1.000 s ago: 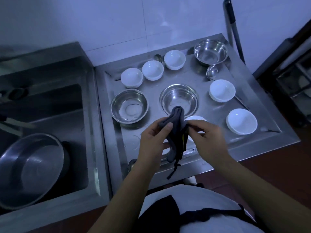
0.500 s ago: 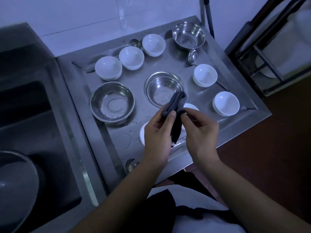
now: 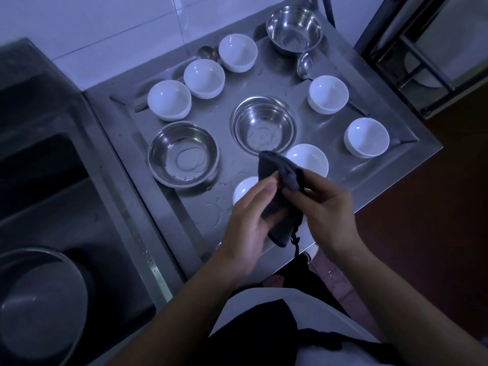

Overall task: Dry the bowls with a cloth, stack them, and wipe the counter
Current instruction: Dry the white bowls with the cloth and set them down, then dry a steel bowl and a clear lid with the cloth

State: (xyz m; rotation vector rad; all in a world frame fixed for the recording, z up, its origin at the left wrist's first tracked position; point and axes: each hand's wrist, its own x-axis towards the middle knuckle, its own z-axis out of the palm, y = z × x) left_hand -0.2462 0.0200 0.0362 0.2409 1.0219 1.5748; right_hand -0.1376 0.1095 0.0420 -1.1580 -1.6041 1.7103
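Since half a second ago your view has swung a little further right and the cloth (image 3: pixel 280 196) has twisted in your grip, its top corner now tipping toward the centre steel bowl (image 3: pixel 264 125). Your left hand (image 3: pixel 248 223) has its fingers curled round the near part of the dark cloth, thumb pressed on its upper fold, and your right hand (image 3: pixel 324 207) pinches the right edge of it, so both are gripping the cloth above the near edge of the steel desk (image 3: pixel 369 165). A thread dangles from the cloth's near end. Behind the cloth a white bowl (image 3: pixel 309 158) sits upright, and another white bowl (image 3: pixel 244 190) peeks out from under your left hand. On the left stands a steel bowl (image 3: pixel 183 154) with water pooled in it. Three white bowls line the far left side, from the leftmost (image 3: pixel 169 100) to the rightmost (image 3: pixel 237 52), and two more sit at the right, one farther (image 3: pixel 328 94), one nearer (image 3: pixel 367 137). Far right, a third steel bowl (image 3: pixel 294 29) stands by a spoon (image 3: pixel 304 65). Droplets dot the desk.
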